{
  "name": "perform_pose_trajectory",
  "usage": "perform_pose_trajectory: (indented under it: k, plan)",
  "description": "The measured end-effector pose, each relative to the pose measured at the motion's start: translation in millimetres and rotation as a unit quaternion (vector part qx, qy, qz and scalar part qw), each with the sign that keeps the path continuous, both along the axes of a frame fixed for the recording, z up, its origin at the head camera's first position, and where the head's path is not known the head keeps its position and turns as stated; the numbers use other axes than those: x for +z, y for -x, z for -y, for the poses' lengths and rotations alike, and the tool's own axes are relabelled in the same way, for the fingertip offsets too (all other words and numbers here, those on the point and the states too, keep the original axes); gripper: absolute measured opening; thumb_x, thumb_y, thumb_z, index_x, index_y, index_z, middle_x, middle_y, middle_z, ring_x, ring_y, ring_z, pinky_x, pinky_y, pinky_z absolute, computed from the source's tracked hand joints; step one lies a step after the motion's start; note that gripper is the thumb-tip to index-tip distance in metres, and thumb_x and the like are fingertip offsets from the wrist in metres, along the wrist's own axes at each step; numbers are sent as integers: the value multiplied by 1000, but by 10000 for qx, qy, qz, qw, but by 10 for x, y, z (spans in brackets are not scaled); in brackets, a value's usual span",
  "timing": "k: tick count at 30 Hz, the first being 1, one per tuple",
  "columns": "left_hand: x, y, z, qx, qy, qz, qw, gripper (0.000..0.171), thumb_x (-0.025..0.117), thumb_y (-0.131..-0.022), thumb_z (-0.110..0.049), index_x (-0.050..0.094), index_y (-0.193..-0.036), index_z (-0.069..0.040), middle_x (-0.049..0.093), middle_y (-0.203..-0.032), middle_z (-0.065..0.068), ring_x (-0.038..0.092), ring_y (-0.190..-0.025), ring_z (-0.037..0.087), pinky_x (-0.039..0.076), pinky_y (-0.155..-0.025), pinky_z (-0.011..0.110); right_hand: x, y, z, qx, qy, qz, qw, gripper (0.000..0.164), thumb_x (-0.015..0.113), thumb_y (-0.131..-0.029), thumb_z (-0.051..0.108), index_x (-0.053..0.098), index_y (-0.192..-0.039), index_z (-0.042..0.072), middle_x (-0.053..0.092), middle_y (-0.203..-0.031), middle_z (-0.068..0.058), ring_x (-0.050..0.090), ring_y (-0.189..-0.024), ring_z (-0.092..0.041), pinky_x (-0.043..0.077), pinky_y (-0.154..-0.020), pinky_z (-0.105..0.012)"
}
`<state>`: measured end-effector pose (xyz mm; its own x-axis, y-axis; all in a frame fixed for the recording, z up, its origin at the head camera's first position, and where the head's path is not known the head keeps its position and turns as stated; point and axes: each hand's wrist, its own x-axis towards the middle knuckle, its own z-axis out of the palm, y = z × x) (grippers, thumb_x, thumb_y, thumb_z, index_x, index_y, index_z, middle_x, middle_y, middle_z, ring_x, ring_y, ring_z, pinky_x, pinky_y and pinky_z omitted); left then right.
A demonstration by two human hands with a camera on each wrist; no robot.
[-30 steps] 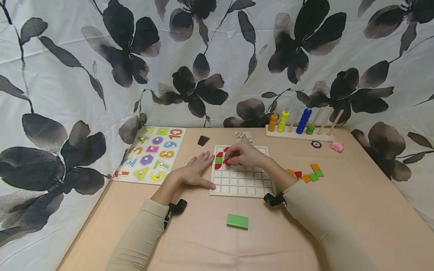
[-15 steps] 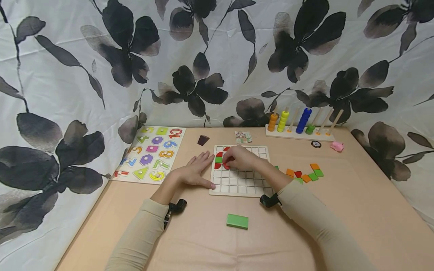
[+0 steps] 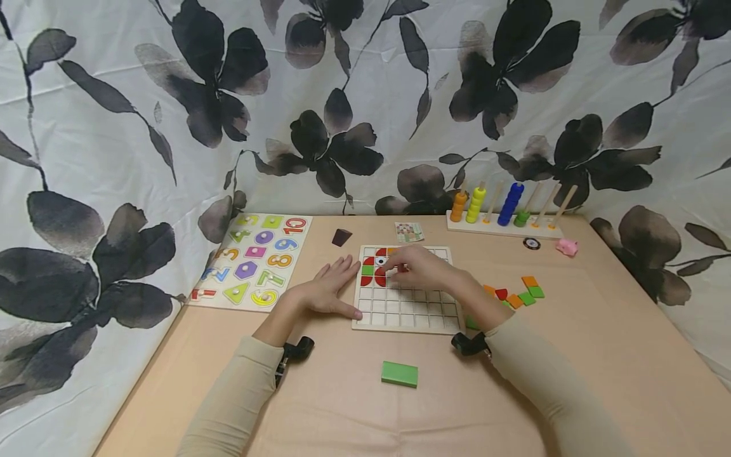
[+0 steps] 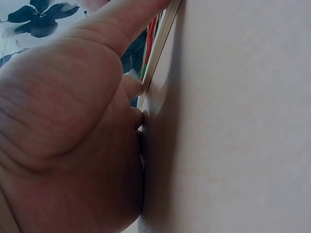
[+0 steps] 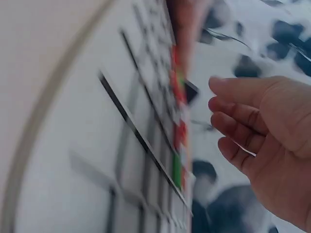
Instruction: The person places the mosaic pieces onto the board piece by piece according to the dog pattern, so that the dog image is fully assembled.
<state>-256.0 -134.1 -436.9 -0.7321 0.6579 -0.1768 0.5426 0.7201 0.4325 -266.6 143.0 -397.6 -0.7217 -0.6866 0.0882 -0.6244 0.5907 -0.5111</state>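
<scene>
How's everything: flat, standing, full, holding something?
Grid board, lying flat, partly filled.
Left hand, fingers straight, thumb on the grid board's edge.
Right hand, fingers loosely bent, holding nothing that shows.
Loose tiles, lying off the grid board.
Peg rack, standing, partly loaded.
Green block, lying flat.
Number board, lying flat.
Black disc, lying flat.
Picture card, lying flat.

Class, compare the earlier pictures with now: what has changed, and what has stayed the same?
The right hand, now empty, has let go of a red piece and drawn back to the right, uncovering more of the pieces on the grid board. The left hand stays at the board's left edge; the green block has not moved.
</scene>
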Motion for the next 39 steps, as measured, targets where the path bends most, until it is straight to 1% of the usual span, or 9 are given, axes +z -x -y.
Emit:
perform_pose_trajectory:
  k: [4, 9, 13, 17, 19, 24, 27, 32, 39]
  plan:
    - [-1, -2, 3, 26, -11, -34, 10000, 121, 66, -69, -74, 8, -155, -12, -2, -161, 14, -5, -147, 31, 1, -117, 52, 169, -102, -416, -225, 483, 67, 9986, 26, 73, -86, 17, 71, -113, 18, 66, -115, 1, 59, -103, -25, 51, -82, -42]
    - [2, -7, 2, 50, -44, 11, 10000, 121, 66, -69, -74, 7, -156, -13, -2, -161, 13, -6, -147, 29, 0, -117, 51, 301, -197, -966, -681, 521, 314, 9958, 28, 73, -86, 19, 70, -113, 26, 65, -115, 4, 57, -98, -20, 50, -80, -36]
    - [-3, -6, 0, 51, -36, 20, 10000, 121, 66, -69, -74, 7, -156, -13, -3, -161, 12, -7, -148, 28, -1, -117, 51, 278, -241, -1361, -1047, 493, 776, 9902, 28, 76, -84, 25, 70, -112, 26, 67, -112, -1, 57, -97, -17, 50, -81, -38]
    - [-1, -9, 0, 46, -44, 10, 10000, 121, 66, -69, -74, 7, -156, -13, -3, -161, 13, -7, -147, 29, -1, -117, 52, 146, -235, -1691, -1340, 421, 1408, 9800, 28, 75, -84, 25, 72, -112, 19, 68, -109, -6, 58, -96, -22, 52, -78, -36]
    - [4, -11, 1, 49, -25, 0, 10000, 121, 66, -69, -74, 7, -156, -13, -3, -161, 13, -7, -147, 29, -1, -117, 52, 74, -224, -1817, -1358, 393, 1689, 9754, 29, 75, -85, 22, 71, -113, 15, 69, -109, -8, 58, -93, -25, 53, -75, -35]
    - [7, -8, 4, 50, -4, 31, 10000, 120, 66, -70, -74, 7, -156, -13, -4, -161, 12, -7, -147, 29, -1, -117, 51, -71, -190, -1976, -1274, 339, 2299, 9642, 29, 74, -85, 21, 71, -112, 12, 69, -107, -7, 60, -87, -26, 55, -71, -32]
    - [-6, -6, 13, 51, 19, 12, 10000, 120, 65, -70, -74, 7, -156, -13, -4, -161, 12, -7, -147, 29, 0, -117, 51, -130, -172, -1984, -1161, 287, 2505, 9607, 28, 74, -84, 18, 71, -111, 11, 69, -102, -8, 60, -84, -26, 55, -71, -30]
    - [-23, 4, 10, 11, 38, -3, 10000, 121, 64, -69, -76, 6, -156, -14, -4, -161, 12, -7, -147, 29, 0, -117, 51, -184, -161, -1950, -1111, 102, 2493, 9620, 25, 76, -83, 14, 71, -107, 10, 64, -88, -9, 53, -81, -26, 50, -67, -27]
    - [-29, 18, 4, 72, 56, 35, 10000, 123, 63, -68, -78, 5, -156, -16, -5, -161, 10, -8, -148, 27, -2, -117, 50, -176, -168, -1919, -1102, 187, 2405, 9642, 22, 77, -82, 14, 68, -101, 9, 61, -84, -10, 52, -80, -28, 46, -67, -28]
